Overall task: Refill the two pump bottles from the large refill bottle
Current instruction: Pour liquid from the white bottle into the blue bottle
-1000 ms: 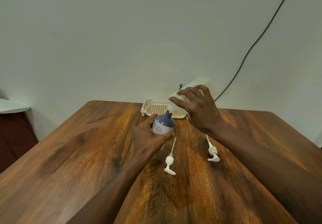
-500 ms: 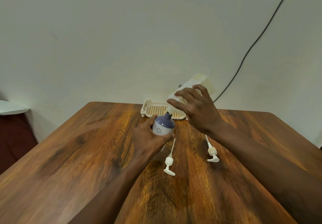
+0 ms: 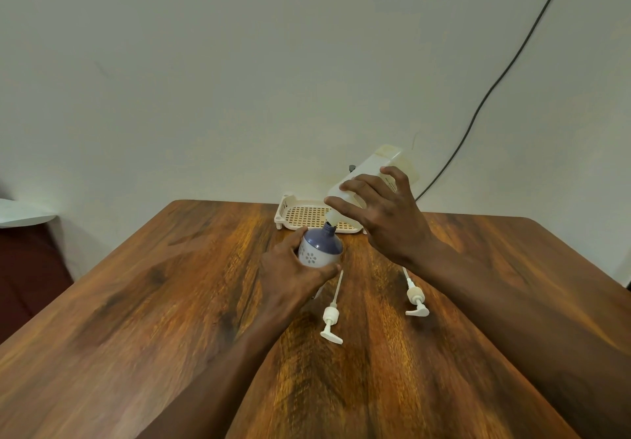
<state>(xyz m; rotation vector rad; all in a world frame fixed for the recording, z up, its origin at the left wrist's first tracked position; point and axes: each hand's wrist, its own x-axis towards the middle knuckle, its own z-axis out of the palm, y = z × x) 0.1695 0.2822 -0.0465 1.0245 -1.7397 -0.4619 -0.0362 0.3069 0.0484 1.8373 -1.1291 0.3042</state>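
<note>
A small pump bottle (image 3: 320, 247), white with a blue-grey top and no pump in its neck, stands on the wooden table (image 3: 170, 302). My left hand (image 3: 290, 274) is wrapped around its body. My right hand (image 3: 382, 220) holds the large cream refill bottle (image 3: 379, 168) tilted steeply, its base up toward the wall and its spout resting at the small bottle's open neck. Two white pump heads lie on the table: one (image 3: 330, 319) just in front of my left hand, the other (image 3: 415, 298) under my right forearm. No second pump bottle is visible.
A cream perforated tray (image 3: 300, 214) sits at the table's far edge against the wall, partly behind the bottles. A black cable (image 3: 495, 83) runs down the wall on the right. A white surface (image 3: 20, 214) juts in at the left.
My right hand has tipped the refill bottle more steeply, its base rising. My left hand and the small bottle have stayed in place.
</note>
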